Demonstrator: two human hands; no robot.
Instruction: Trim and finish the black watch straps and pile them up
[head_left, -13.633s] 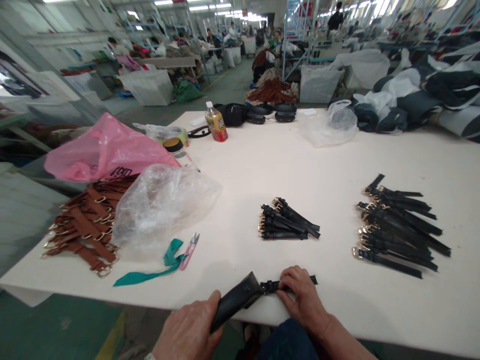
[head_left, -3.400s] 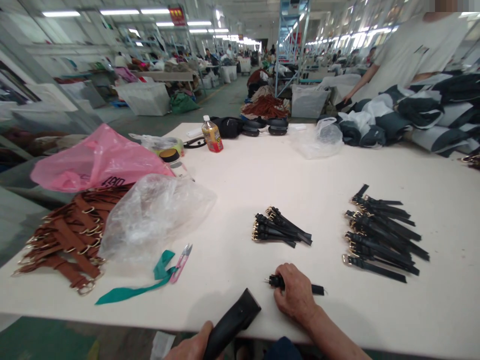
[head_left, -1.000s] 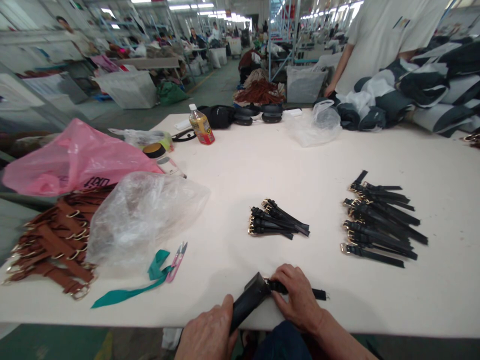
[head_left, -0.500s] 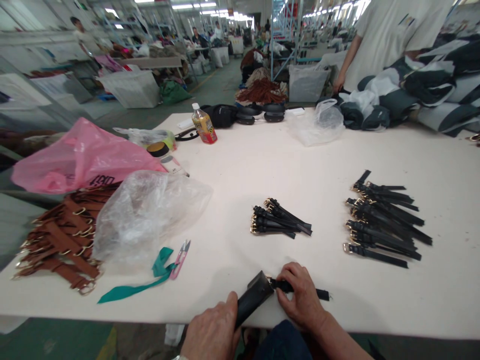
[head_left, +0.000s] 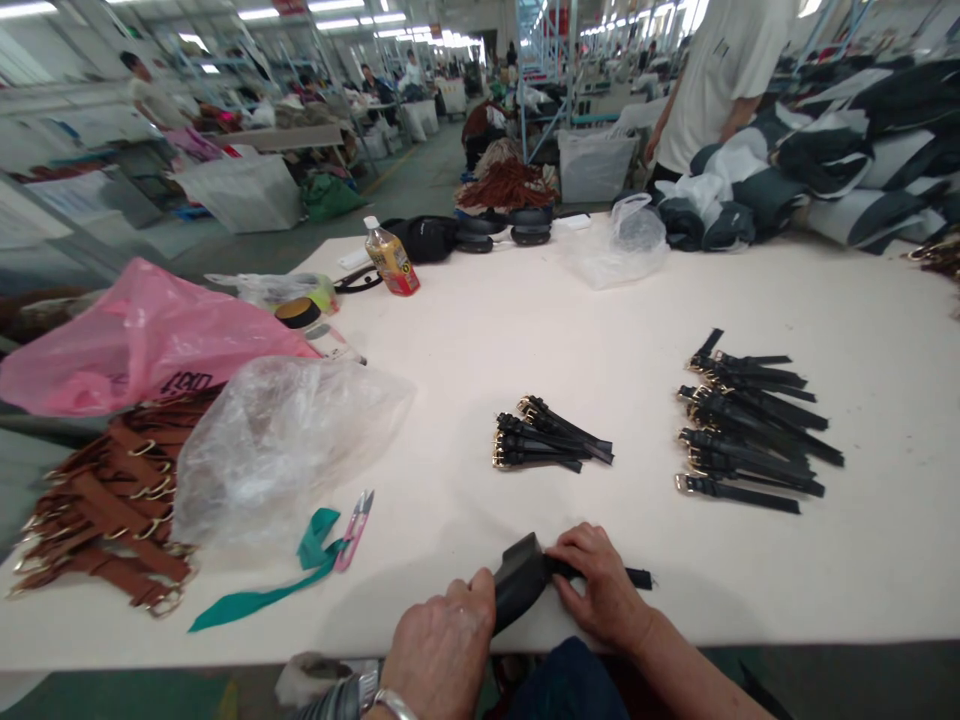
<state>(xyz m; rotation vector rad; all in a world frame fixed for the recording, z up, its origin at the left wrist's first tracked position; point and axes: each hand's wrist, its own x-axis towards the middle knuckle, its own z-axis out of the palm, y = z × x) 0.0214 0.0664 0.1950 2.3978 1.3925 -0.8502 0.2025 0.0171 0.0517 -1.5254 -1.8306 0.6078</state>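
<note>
Your left hand [head_left: 442,650] is clenched round a chunky black tool [head_left: 519,590] at the desk [head_left: 480,330] edge, and your right hand [head_left: 600,590] pins a thin black strap [head_left: 630,577] flat against its tip. That strap looks light and floppy, so I'd hold it near the buckle end. Further out, a clear plastic bag [head_left: 285,450] looks about empty; the pink plastic bag [head_left: 142,335] hides its contents

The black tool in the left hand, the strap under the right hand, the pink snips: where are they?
black tool [head_left: 519,592], head view, on its wide front end.
strap [head_left: 636,577], head view, on its free right end.
pink snips [head_left: 352,520], head view, mid-handle.
</note>
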